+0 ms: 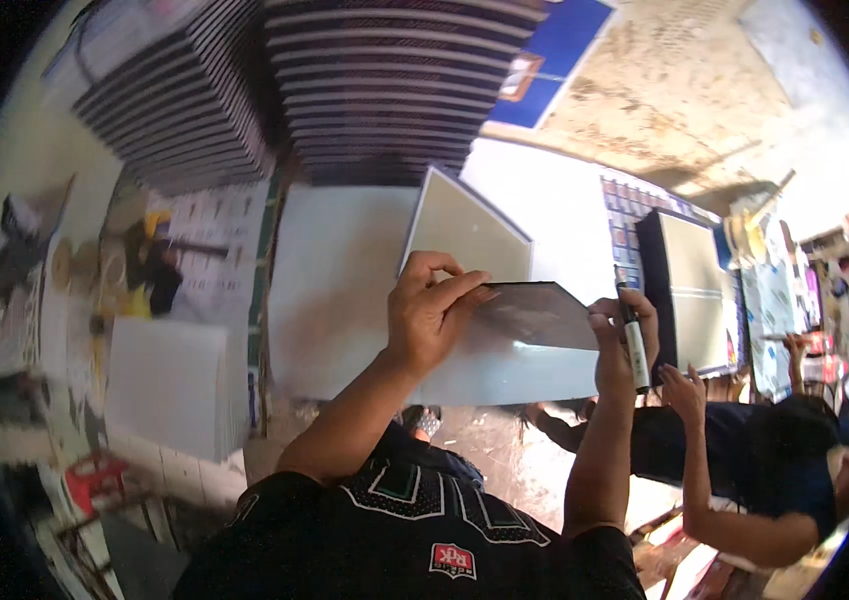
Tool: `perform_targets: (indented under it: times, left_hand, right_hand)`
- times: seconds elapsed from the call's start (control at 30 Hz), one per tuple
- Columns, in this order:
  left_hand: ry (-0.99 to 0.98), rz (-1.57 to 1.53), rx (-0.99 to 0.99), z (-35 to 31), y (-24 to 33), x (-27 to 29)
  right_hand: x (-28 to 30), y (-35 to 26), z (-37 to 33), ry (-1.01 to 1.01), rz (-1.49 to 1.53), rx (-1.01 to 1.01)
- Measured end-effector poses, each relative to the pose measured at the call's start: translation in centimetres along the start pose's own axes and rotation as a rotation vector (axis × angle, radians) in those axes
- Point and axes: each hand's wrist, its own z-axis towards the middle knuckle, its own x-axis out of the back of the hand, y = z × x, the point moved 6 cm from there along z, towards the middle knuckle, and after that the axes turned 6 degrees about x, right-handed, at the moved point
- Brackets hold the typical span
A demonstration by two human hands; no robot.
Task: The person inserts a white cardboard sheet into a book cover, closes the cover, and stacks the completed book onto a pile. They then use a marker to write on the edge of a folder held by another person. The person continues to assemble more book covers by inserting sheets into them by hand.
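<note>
Working in a cluttered workshop, over a pale, glossy desk (330, 300). Holding a thin dark panel (545, 315) above the near edge: clamping its left end in the left grip (430, 310), thumb and fingers together, and its right end in the right grip (610, 365), also carrying a black-and-white marker (635, 350). Blocking from view, with left grip and panel, part of a beige panel (475, 230) lying toward the far edge. Backed at the far edge by a tall, striped dark stack (385, 90). Flanked at the right end by a beige-topped stack (700, 300), with a co-worker's hand (685, 395) near its near side. Beyond the left edge, bordered by white sheets (170, 385) and, farther off, a red stool (95, 480).
</note>
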Motion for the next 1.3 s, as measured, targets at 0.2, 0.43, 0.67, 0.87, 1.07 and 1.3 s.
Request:
perform_targets:
  times: [0.2,0.43,0.67,0.87,1.07,1.3]
  left_hand:
    - [-0.176,0.019,-0.022,3.7,3.1,-1.7]
    - [-0.230,0.026,0.046,5.5,2.8,-2.9]
    - [-0.185,0.075,0.094,6.6,3.0,-3.1]
    - [-0.150,0.150,0.089,7.5,3.1,-2.7]
    - [-0.134,0.248,0.046,7.9,3.5,-2.6]
    - [-0.188,0.214,-0.158,6.0,2.4,-2.0]
  right_hand:
    - [0.5,-4.1,0.8,0.090,-0.518,0.279]
    - [-1.6,-8.6,1.8,0.137,-0.556,0.552]
    - [-2.1,-5.1,5.4,0.171,-0.140,0.498]
    - [-1.8,-2.1,7.1,0.234,0.139,0.417]
    - [-5.0,-3.6,7.8,0.040,-0.093,0.461]
    - [-1.1,-3.0,6.8,0.322,-0.136,0.409]
